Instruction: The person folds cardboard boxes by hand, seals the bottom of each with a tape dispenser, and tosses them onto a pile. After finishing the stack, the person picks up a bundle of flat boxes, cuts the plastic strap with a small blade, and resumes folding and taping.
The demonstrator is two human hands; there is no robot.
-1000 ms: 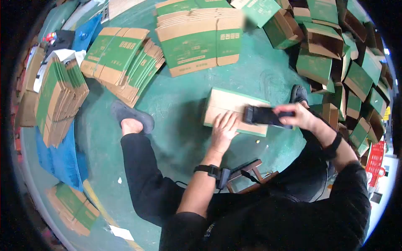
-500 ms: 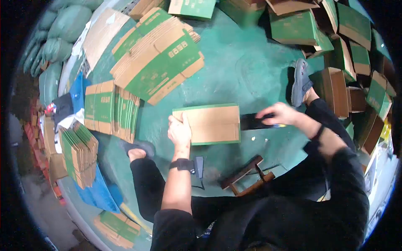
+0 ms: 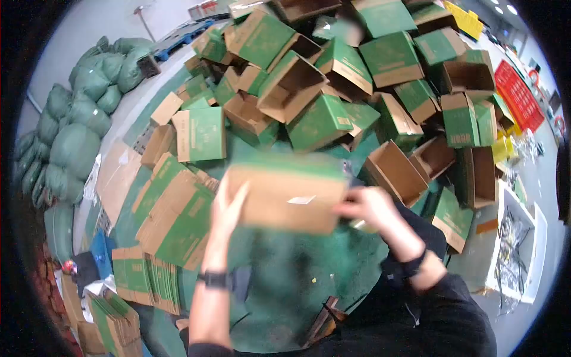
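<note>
A cardboard box [image 3: 279, 205] with green sides hangs in front of me, its plain brown face turned up and a shiny pale patch on it. My left hand [image 3: 228, 205] is closed on the box's left end, thumb lying over the brown face. At the right end, my right hand [image 3: 364, 207] has its fingers curled round what looks like a dark tape dispenser, mostly hidden by the hand and the box. Motion blurs the box and both hands.
Open green-and-brown boxes [image 3: 291, 89] lie heaped ahead and to the right. Flattened cartons [image 3: 178, 220] are stacked at left. Green sacks [image 3: 77, 143] line the left wall. A red crate [image 3: 518, 95] and a white bin [image 3: 495, 279] stand at right. A small wooden stool [image 3: 321, 324] is below.
The box has risen off the floor between my hands and tilted. My right hand has moved in to its right end. The view has swung up, showing more of the box heap.
</note>
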